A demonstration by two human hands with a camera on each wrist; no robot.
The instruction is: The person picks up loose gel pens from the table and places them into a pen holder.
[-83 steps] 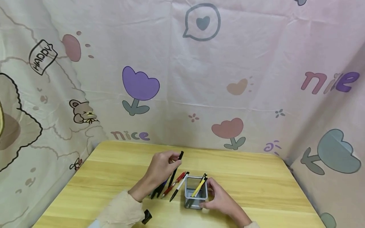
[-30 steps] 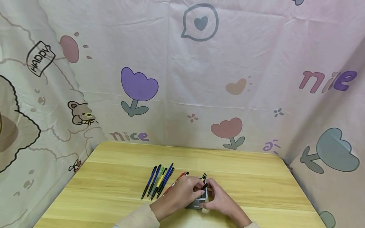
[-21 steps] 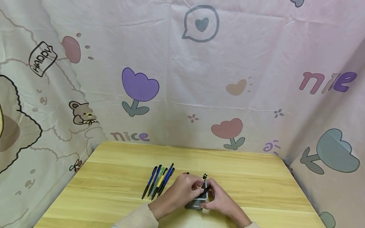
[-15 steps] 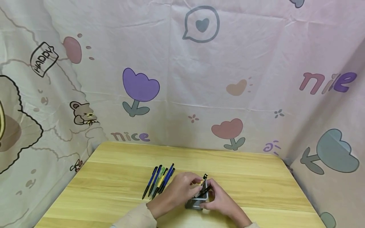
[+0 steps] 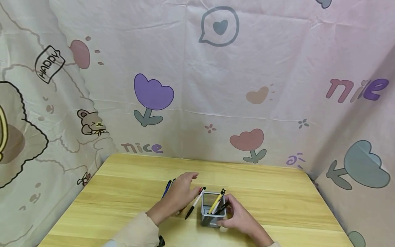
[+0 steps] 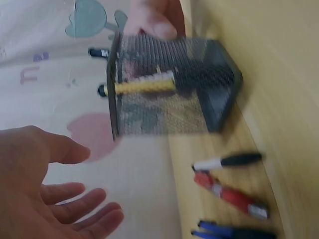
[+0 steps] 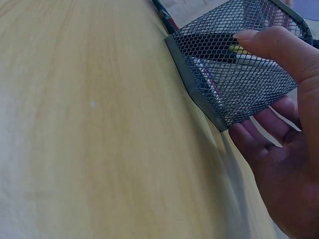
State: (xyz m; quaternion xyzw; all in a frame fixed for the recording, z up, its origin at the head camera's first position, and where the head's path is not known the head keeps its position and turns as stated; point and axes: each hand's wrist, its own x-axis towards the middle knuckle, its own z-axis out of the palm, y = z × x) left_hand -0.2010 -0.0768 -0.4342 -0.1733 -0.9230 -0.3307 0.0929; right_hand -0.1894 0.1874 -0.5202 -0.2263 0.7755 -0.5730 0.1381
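Note:
My right hand point(image 5: 240, 216) grips the side of a square mesh pen holder point(image 5: 210, 222), thumb and fingers at its walls in the right wrist view. Inside lean a yellow pen point(image 5: 217, 201), a whitish pen and a black pen point(image 5: 223, 208). To the left, my left hand point(image 5: 179, 192) hovers with fingers loosely spread and nothing between them, over the pens on the table. A white pen with a black grip point(image 5: 194, 204) lies between that hand and the holder. Beside it lies a red pen point(image 6: 232, 196), mostly hidden by the hand in the head view.
Blue pens point(image 5: 167, 188) lie further left on the wooden table point(image 5: 262, 185), partly covered by the left hand. A printed cloth point(image 5: 197, 85) hangs behind and along the table's sides.
My left hand carried a black pen to the holder, let it go inside, then moved back left over the loose pens. The right hand stays on the holder.

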